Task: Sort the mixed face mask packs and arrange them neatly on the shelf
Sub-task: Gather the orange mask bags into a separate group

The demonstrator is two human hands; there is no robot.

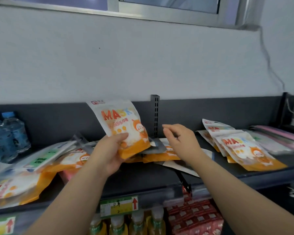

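Observation:
My left hand (pixel 111 152) grips an orange-and-white MASK pack (pixel 124 126) by its lower edge and holds it upright above the dark shelf (pixel 143 178). Just right of the pack, my right hand (pixel 180 138) hovers with fingers loosely curled, holding nothing. A mixed heap of packs (pixel 41 167) lies at the left, with orange ones, a pink one and a green FACE MASK pack (pixel 46 158). At the right sits a fanned stack of orange MASK packs (pixel 241 150). More packs lie flat under my hands (pixel 159 154).
Water bottles (pixel 8 133) stand at the shelf's far left. Pale and pink packs (pixel 278 139) lie at the far right. A slotted upright post (pixel 155 114) rises behind the shelf. Below are drink bottles (pixel 136 223), red boxes (pixel 193 216) and price tags (pixel 119 206).

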